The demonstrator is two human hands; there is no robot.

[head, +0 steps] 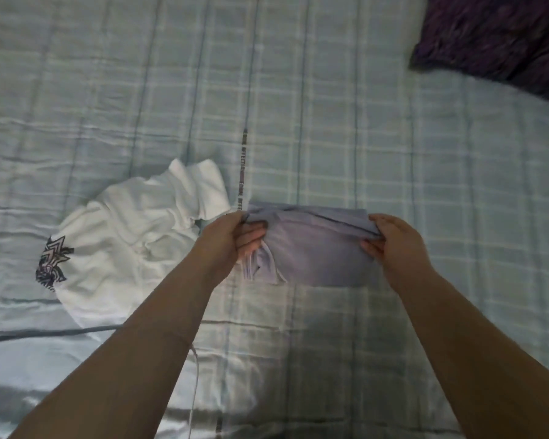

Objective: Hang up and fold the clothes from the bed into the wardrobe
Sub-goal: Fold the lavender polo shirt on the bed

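A folded pale lilac cotton garment point(311, 245) hangs between both hands above the checked pale green bedspread point(393, 153). A crumpled white printed T-shirt point(124, 242) lies left; a dark purple pillow point(501, 36) sits far right.

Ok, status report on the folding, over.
Left hand and right hand pinching folded lilac cotton garment above checked bedspread. Crumpled white printed shirt waiting left. Nothing obstructing.

Whole view soft, slightly blurred. My forearms ran off near edge, elbows unseen. Dark purple fabric point(501, 36) at far right cut by top and right edges; couldn't tell what it was. Thin white cord point(194, 394) left frame at near edge, its far end hidden under my left forearm. Dark print point(52, 263) on white garment point(124, 245) too blurred to read. Lettered strip point(242, 172) on bedcover point(393, 160) illegible. Folded lilac garment point(314, 248) hid most of my fingers.
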